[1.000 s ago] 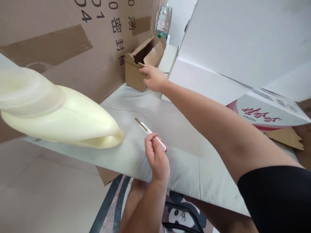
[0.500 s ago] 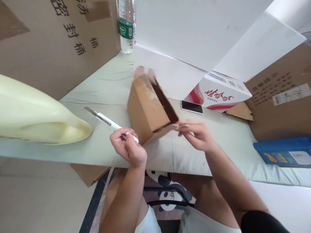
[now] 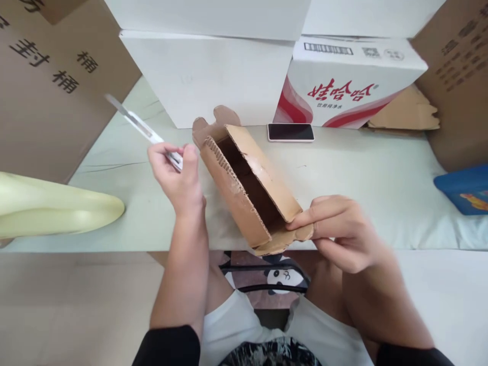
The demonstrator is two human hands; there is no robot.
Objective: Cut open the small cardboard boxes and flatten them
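- Right grip (image 3: 346, 231) here, pinching the end flap (image 3: 280, 241) of the box (image 3: 234, 198)!
- The box slants up and left from that grip, over the bench (image 3: 351, 178); resting or lifted, can't tell.
- Corrugated card: likely light, fairly stiff, bendy at the flap; its long walls look surer to hold.
- Left grip (image 3: 176, 173), closed round the knife (image 3: 142, 126), blade (image 3: 118, 107) out beyond: handle-only, I'd judge.
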